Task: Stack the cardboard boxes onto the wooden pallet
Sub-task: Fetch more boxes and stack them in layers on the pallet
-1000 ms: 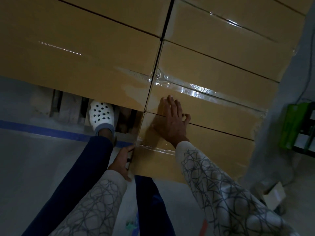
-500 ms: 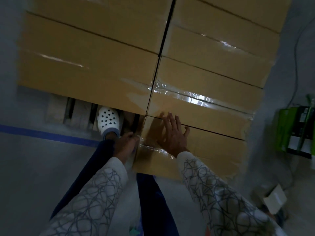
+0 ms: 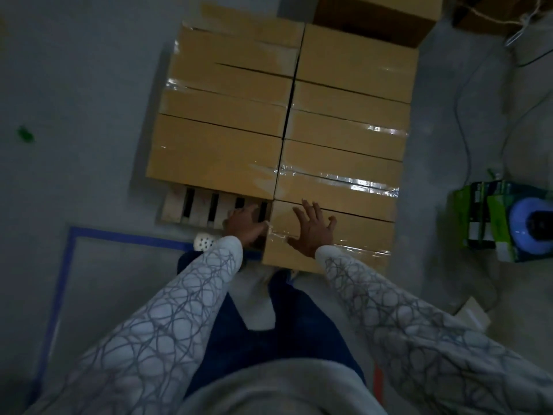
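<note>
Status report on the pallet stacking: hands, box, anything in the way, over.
Right hand flat on nearest cardboard box; left hand at its left end, grip unclear. Box sits near right on wooden pallet; white clog at pallet's near edge.

text: none legible | cardboard boxes [image 3: 221, 157]: plain brown faces, clear tape only, no print seen | green package [image 3: 478, 217], right of the wooden pallet [image 3: 176, 205]: dark and white printed panels, lettering too blurred to make out | numbers: 0 legible
</note>
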